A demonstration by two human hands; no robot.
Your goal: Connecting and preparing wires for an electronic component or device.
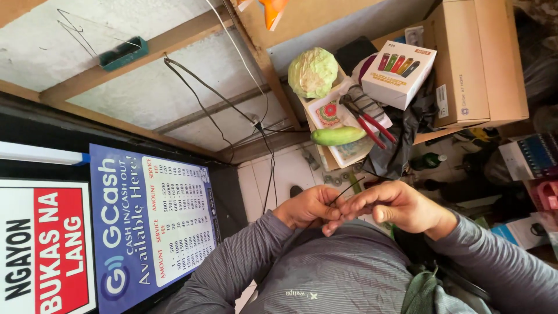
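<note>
Wire (347, 189): thin, dark, pinched between both hands; loose ends stick out toward the shelf, one past the fingertips.
Wire position: middle of view, just above the grey striped shirt (343, 273), below the shelf clutter.
Left hand (308, 207): curled nearly closed, fingertips pinching the wire, touching the right hand's fingers.
Right hand (401, 206): fingers bent, thumb and forefinger closed on the wire, rest loosely curled.
Hands relation: fingertips meeting, wire crossing between them.
Shelf (485, 119): wooden, crowded, well apart from the hands.
Pliers (372, 125): red handles, lying on a printed paper, beside the cucumber.
Cucumber (338, 136): green, lying flat at the paper's edge.
Cabbage (314, 71): pale green, next to the paper.
White box (398, 72): pictures of coloured lighters on it, leaning near the brown carton (476, 58).
Black bag (407, 142): crumpled, under the white box.
Signs (104, 232): blue one and red-white one, against the dark wall.
Cable (221, 102): black, hanging along the wooden frame.
</note>
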